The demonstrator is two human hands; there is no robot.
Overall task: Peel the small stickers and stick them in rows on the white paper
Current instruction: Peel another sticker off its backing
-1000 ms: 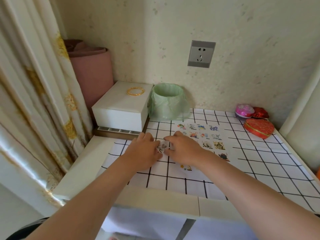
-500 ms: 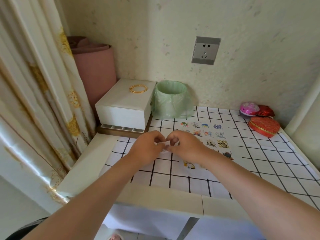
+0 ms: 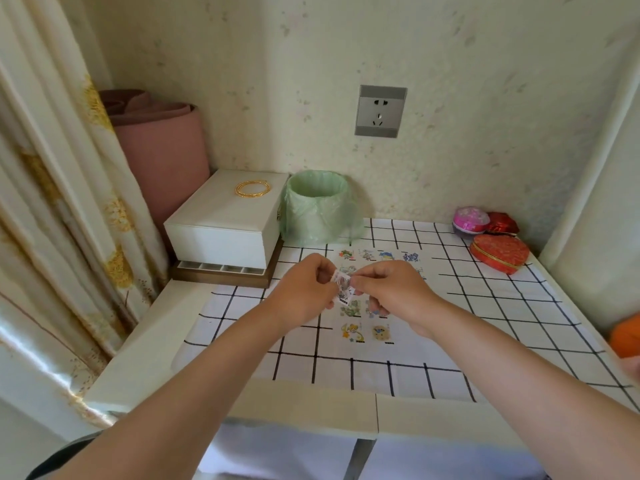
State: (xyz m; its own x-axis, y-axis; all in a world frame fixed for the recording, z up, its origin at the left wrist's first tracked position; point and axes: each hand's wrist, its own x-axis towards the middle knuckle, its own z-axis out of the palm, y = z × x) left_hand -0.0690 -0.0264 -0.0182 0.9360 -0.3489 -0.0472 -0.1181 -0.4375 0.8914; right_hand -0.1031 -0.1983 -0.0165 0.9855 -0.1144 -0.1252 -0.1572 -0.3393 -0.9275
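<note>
Both hands, left hand (image 3: 304, 289) and right hand (image 3: 388, 289), pinch a small sticker (image 3: 343, 287).

The cloth (image 3: 485, 306) on the table (image 3: 311, 407) is white with a black grid. On the white paper (image 3: 367, 353) the stickers (image 3: 352, 332) are yellow, green and blue pictures; the sticker strip (image 3: 343, 289) is white with a pinkish picture. At the back left corner the box (image 3: 221, 223) is white, with gold bangles (image 3: 252, 188); the bin bag (image 3: 317, 209) beside it is pale green. At the back right corner the heart tin (image 3: 498, 252) is red with a gold rim, the round box (image 3: 471, 220) pink.
</note>
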